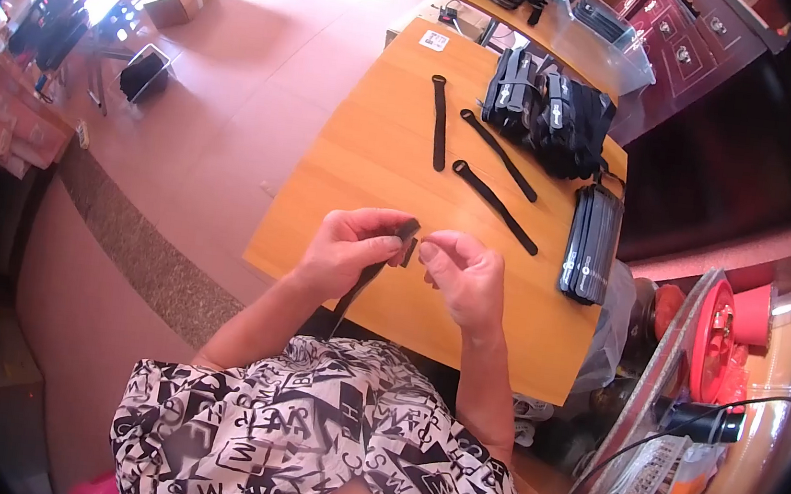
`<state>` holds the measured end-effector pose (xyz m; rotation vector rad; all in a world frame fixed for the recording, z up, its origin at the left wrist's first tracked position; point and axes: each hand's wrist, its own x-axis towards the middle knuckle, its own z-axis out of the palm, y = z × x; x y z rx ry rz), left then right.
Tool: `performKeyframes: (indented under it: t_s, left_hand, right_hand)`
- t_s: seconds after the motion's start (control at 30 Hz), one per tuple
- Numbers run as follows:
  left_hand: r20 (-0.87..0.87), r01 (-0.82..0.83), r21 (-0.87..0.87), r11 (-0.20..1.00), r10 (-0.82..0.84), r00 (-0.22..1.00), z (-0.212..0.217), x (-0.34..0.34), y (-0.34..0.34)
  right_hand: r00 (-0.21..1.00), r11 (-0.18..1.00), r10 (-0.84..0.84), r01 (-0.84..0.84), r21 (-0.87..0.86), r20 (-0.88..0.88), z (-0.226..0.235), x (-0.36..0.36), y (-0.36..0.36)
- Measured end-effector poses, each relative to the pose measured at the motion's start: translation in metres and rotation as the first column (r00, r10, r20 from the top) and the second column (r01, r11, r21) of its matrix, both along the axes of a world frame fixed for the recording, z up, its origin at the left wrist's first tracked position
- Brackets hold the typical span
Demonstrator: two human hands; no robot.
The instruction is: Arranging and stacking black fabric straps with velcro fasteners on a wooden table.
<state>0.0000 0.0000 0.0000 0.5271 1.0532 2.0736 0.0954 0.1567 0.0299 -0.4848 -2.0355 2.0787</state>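
With my left hand (345, 253) I pinch a black strap (355, 291) between thumb and fingers above the near edge of the wooden table (366, 157); its tail hangs down toward my patterned top (300, 420). My right hand (469, 282) is just beside it, thumb and forefinger drawn narrow near the strap's upper end, but I cannot tell whether they grip it. Beyond my hands, three loose straps (499, 156) lie apart around the middle of the surface. Bundled black straps (570, 126) sit toward its far right corner, a dark flat stack (590, 246) lies along its right edge, and a white card (433, 41) rests near its far left corner.
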Motion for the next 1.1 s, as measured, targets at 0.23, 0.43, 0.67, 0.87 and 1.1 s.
performKeyframes:
  t_s: [0.23, 0.43, 0.67, 0.87, 1.1]
  left_hand:
    - [-0.186, -0.018, -0.188, 0.982, -0.017, 0.982, 0.013, 0.023, 0.008]
    - [-0.415, -0.059, -0.161, 0.985, -0.013, 0.910, 0.008, 0.023, 0.009]
    - [-0.439, -0.022, -0.209, 0.978, -0.073, 0.895, 0.012, 0.022, 0.008]
    - [-0.476, -0.060, -0.202, 0.978, -0.044, 0.878, 0.011, 0.024, 0.009]
    - [-0.851, -0.242, -0.146, 0.959, 0.002, 0.525, 0.023, 0.028, 0.013]
  right_hand:
    - [1.000, 0.999, 0.019, -0.020, -0.032, -0.008, 0.006, 0.021, 0.003]
    - [0.998, 0.996, 0.063, -0.061, -0.069, 0.030, 0.006, 0.023, 0.005]
    - [0.995, 0.990, 0.099, -0.100, -0.096, -0.011, -0.001, 0.027, 0.009]
    - [0.994, 0.986, 0.109, -0.111, -0.121, -0.025, -0.004, 0.027, 0.008]
    - [0.996, 0.980, 0.085, -0.077, -0.184, 0.039, -0.007, 0.028, 0.007]
